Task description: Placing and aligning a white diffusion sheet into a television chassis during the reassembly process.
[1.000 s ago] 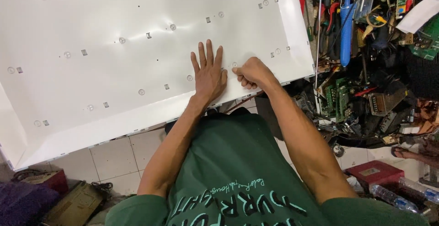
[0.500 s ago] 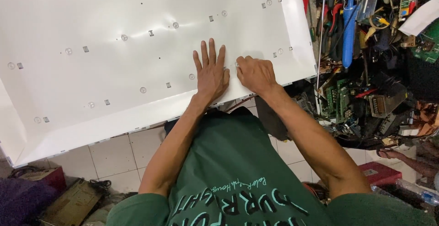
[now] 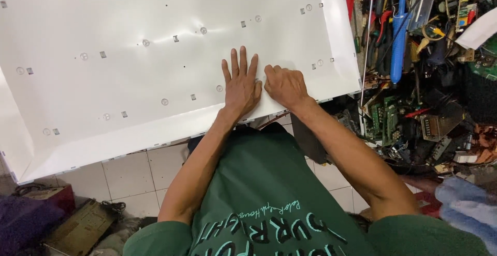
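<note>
The left hand (image 3: 240, 85) lies flat, fingers spread, on the white reflector sheet (image 3: 155, 54). The right hand (image 3: 283, 85) beside it curls fingers down, apparently pinching nothing. Uneven pressure could crease the sheet under the fingers.

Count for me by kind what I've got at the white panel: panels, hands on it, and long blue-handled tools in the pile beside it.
white panel: 1
hands resting on it: 2 (left hand flat with fingers spread, right hand beside it with fingers bent)
blue-handled tool: 1, lying in the clutter off the panel's right edge
Total: 4
</note>
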